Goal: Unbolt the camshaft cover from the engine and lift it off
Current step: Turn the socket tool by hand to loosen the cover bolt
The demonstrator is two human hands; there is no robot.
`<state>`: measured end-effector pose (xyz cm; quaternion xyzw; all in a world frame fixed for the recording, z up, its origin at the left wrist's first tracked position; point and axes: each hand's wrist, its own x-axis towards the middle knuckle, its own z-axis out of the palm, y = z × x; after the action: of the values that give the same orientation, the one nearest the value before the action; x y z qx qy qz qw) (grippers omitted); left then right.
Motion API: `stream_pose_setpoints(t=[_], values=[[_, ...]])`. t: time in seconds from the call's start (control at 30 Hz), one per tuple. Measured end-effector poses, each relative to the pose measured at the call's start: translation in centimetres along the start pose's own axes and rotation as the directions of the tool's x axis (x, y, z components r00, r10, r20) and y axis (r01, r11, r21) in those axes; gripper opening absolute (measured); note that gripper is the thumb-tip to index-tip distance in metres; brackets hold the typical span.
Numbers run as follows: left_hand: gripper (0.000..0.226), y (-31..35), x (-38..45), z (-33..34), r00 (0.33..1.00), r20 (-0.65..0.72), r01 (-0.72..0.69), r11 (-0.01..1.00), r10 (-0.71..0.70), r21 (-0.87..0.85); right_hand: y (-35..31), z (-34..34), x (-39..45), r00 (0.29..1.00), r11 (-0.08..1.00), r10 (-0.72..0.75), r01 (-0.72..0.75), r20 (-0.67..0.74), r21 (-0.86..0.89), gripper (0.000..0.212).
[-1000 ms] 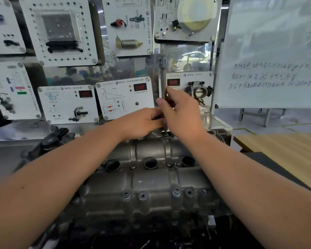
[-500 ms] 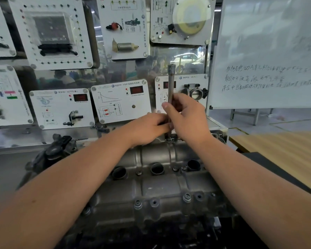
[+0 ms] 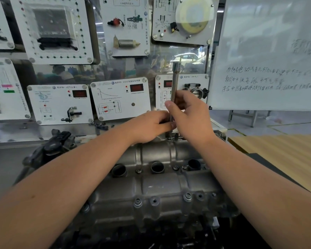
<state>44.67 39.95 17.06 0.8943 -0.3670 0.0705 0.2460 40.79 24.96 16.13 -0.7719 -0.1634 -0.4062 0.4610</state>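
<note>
Head view: grey cast camshaft cover (image 3: 151,186) sits on the engine, low centre, bolts (image 3: 137,202) along its near edge in place. Long socket wrench (image 3: 174,90) stands upright over the cover's far edge, lower tip at a far-side bolt (image 3: 168,138). Right hand (image 3: 188,115) grips the shaft mid-length, thumb and fingers wrapped round it. Left hand (image 3: 149,126) curled round the lower shaft, just beside the right hand, touching it. Training panels (image 3: 120,99) behind the engine, whiteboard (image 3: 269,56) on the right, wooden desk (image 3: 284,151) below it.
</note>
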Motion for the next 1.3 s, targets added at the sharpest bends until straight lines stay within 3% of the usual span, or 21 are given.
stream_pose_setpoints(t=[0.03, 0.2, 0.4, 0.5, 0.63, 0.8, 0.93, 1.07, 1.2, 1.3], values=[[0.034, 0.01, -0.05, 0.03, 1.000, -0.002, -0.001, 1.000, 0.001, -0.010, -0.02, -0.04, 0.04, 1.000, 1.000, -0.012, 0.013, 0.023, -0.024, 0.005], [0.039, -0.01, -0.36, -0.04, 1.000, 0.009, 0.015, 1.000, -0.015, -0.022, -0.08, -0.24, 0.21, 0.996, 0.998, -0.009, 0.015, 0.091, -0.061, 0.024], [0.031, 0.07, -0.05, -0.08, 1.000, 0.014, 0.019, 1.000, -0.018, -0.014, -0.11, 0.08, 0.19, 0.998, 0.997, -0.038, 0.041, 0.043, -0.067, 0.015], [0.038, 0.16, -0.14, -0.03, 1.000, 0.010, 0.013, 1.000, -0.013, -0.017, -0.03, -0.02, 0.24, 0.999, 0.999, -0.024, 0.025, 0.023, -0.038, 0.032], [0.037, -0.17, -0.37, 0.06, 1.000, -0.009, 0.030, 0.998, -0.030, -0.057, -0.08, -0.05, 0.16, 0.996, 0.996, -0.054, 0.058, 0.073, -0.066, 0.016], [0.032, -0.13, -0.21, 0.08, 1.000, -0.009, 0.016, 0.999, -0.017, -0.029, 0.00, -0.02, 0.15, 0.994, 0.997, -0.025, 0.031, 0.103, -0.064, 0.018], [0.034, -0.01, 0.07, -0.05, 1.000, 0.001, 0.015, 1.000, -0.015, -0.018, -0.04, -0.04, 0.04, 0.999, 1.000, -0.014, 0.014, 0.032, -0.011, 0.032], [0.037, -0.05, -0.19, 0.03, 1.000, -0.008, 0.011, 0.998, -0.012, -0.067, -0.01, -0.04, 0.24, 0.998, 0.998, -0.043, 0.045, 0.039, -0.044, 0.013], [0.037, -0.26, -0.44, -0.11, 0.999, 0.009, 0.031, 0.997, -0.031, -0.068, 0.02, -0.19, 0.10, 0.996, 0.996, -0.064, 0.067, 0.057, -0.054, 0.022], [0.038, -0.07, -0.23, -0.18, 0.999, 0.019, 0.028, 0.998, -0.027, -0.053, -0.13, -0.16, 0.00, 0.996, 0.996, -0.075, 0.077, 0.047, -0.048, 0.014]])
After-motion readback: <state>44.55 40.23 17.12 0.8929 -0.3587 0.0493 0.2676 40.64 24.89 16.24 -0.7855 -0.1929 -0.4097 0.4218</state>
